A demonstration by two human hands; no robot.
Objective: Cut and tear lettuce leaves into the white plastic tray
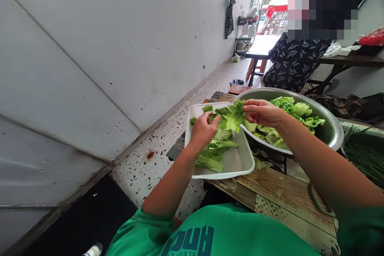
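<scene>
Lower centre of frame: wooden table. Just above, white tray with torn greens. Left hand and right hand both pinched one lettuce leaf over the tray. Apparently mid-tear; next, probably a firm pull apart. Behind, upper right: metal bowl of lettuce, seated person.

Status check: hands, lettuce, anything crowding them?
Left hand and right hand both gripping one lettuce leaf. Held over white tray. Metal bowl of greens close right.
</scene>
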